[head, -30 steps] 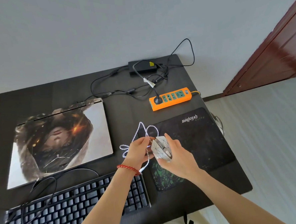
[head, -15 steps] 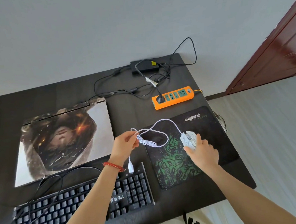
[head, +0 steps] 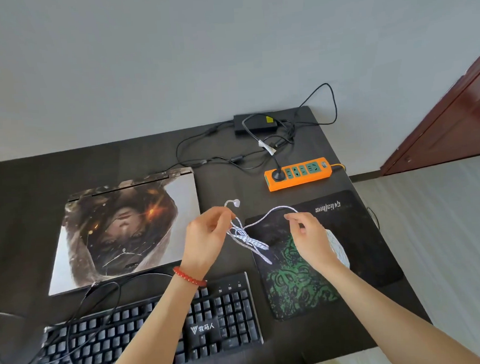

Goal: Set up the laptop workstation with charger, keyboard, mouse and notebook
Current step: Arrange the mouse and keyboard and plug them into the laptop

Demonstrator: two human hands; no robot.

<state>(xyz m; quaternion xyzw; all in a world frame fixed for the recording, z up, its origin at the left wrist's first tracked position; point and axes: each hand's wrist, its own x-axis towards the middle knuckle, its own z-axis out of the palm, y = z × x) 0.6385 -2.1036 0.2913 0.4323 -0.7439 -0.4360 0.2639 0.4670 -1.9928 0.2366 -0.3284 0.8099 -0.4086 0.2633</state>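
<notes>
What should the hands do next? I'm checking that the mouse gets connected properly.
Probably pull the bundled loops loose. The left hand and right hand both pinch the white mouse cable, still knotted between them; the mouse sits on the mouse pad, and the laptop is closed.

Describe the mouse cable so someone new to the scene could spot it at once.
Start at the black desk and find the dark mouse pad with green patterning at its right. Above its near-left corner, the left hand and right hand pinch the mouse cable. It is the only white braided cord; every other cable is black.
</notes>
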